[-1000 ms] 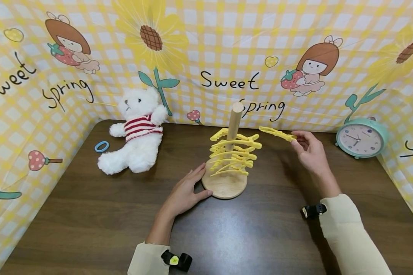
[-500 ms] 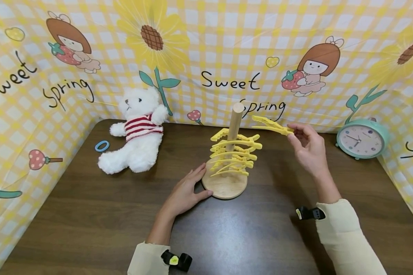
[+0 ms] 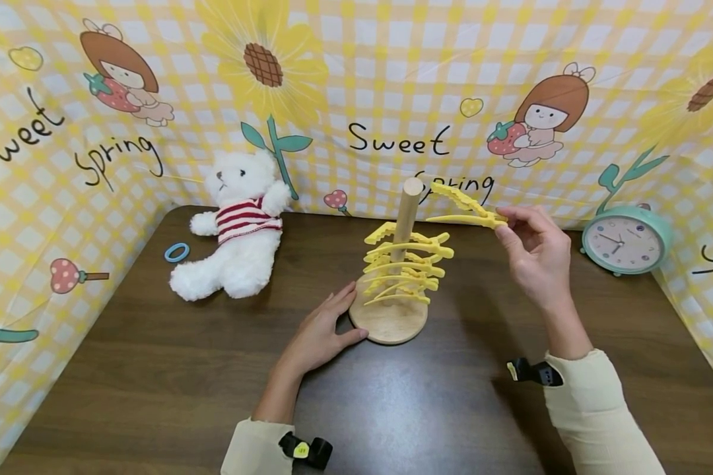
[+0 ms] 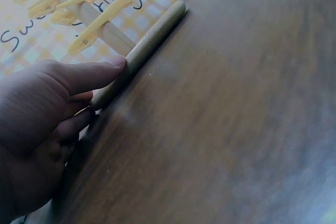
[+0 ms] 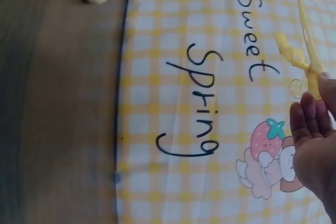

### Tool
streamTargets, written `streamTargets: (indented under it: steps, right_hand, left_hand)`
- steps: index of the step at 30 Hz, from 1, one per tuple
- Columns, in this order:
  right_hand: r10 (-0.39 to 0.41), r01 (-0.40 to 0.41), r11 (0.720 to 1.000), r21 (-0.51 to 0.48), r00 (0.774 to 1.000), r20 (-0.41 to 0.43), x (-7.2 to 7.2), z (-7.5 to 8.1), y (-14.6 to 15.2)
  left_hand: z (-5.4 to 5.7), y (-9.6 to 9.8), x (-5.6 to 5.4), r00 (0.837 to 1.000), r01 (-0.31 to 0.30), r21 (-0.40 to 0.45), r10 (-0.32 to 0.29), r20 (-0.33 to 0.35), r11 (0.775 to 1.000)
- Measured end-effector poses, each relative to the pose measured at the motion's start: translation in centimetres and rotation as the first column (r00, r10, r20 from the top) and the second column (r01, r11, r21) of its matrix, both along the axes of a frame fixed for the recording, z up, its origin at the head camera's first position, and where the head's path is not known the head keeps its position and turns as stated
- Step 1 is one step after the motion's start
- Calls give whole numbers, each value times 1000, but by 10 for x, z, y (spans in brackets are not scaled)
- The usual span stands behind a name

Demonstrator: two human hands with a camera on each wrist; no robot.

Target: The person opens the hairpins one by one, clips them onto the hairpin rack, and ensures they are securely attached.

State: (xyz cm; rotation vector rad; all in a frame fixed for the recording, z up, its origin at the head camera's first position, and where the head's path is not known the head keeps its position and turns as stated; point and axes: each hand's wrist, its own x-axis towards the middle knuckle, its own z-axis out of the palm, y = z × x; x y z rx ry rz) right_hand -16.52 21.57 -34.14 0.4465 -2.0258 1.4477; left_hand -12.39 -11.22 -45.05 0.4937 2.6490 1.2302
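My right hand (image 3: 537,254) pinches the tail end of a yellow alligator hair clip (image 3: 466,208) between thumb and fingers. The clip's two arms are spread apart and point toward the top of the post, above the table; in the right wrist view the same clip (image 5: 310,59) has its arms parted. A wooden stand (image 3: 412,198) has a round base and an upright post, with several yellow hair clips (image 3: 401,267) clamped around the post, one above another. My left hand (image 3: 317,333) holds the left edge of the base, and in the left wrist view its thumb (image 4: 100,74) rests against the rim.
On the left a white teddy bear (image 3: 243,264) in a striped shirt leans back, beside a blue ring (image 3: 176,252). A mint-green alarm clock (image 3: 624,241) stands at the right. Patterned cloth (image 3: 380,79) rises behind the brown table (image 3: 172,389).
My right hand has moved up and slightly left with the hair clip toward the post top, and the clip's arms have spread open. The left hand stays on the base.
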Motion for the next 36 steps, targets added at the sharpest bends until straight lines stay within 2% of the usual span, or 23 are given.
streamTargets:
  steps: [9,15,23,36]
  right_hand:
    - [-6,1,999,-48,995,-98,6,14,-9]
    - [-1,-6,998,-60,994,-108,13,24,-17]
    - [124,-140,987,-82,977,-174,14,27,-26]
    - [230,-245,968,-59,955,-189,18,31,-44]
  left_hand:
    - [0,-1,0,1000,4,10,-3,-7,1000]
    - [1,-2,-1,1000,1,5,0,-21,1000]
    - [3,-2,0,1000,2,3,-2,-18,1000]
    - [0,0,1,1000,8,8,-8,-15,1000]
